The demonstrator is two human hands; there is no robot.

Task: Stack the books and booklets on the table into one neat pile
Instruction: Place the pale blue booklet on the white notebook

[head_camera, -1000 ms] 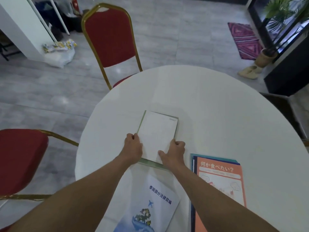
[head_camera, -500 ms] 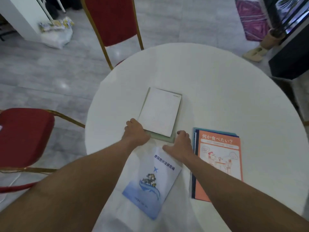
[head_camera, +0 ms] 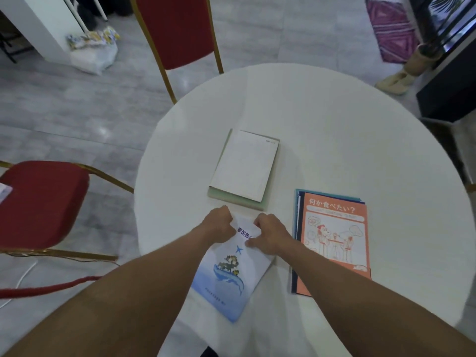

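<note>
Both hands are on the blue-and-white booklet with the whale and aeroplane on its cover (head_camera: 233, 269) now, which lies tilted on the round white table (head_camera: 334, 130) near the person's edge. A second ago they were squaring up the white-covered book on its pale green book (head_camera: 244, 166); half a second ago they were sliding back off that pair, and here they have dropped fully onto the booklet's far end. The left hand (head_camera: 217, 225) is curled, knuckles up, fingers tucked around the booklet's top left corner. The right hand (head_camera: 269, 234) is curled too, thumb pressed on the cover and fingers over the top right edge, so each hand pinches a corner. Whether the booklet has lifted off the table I cannot tell. Both forearms run in low from the near edge, almost parallel. The white and green pair sits just beyond the hands, apart from the booklet. Just right of the right wrist lies the orange picture booklet with Japanese lettering (head_camera: 334, 238), on top of dark blue and teal ones. The far and right parts of the tabletop are bare white. Past the rim stand a red chair with a gold frame (head_camera: 177, 32) and a second red chair (head_camera: 41, 202) on the left.
</note>
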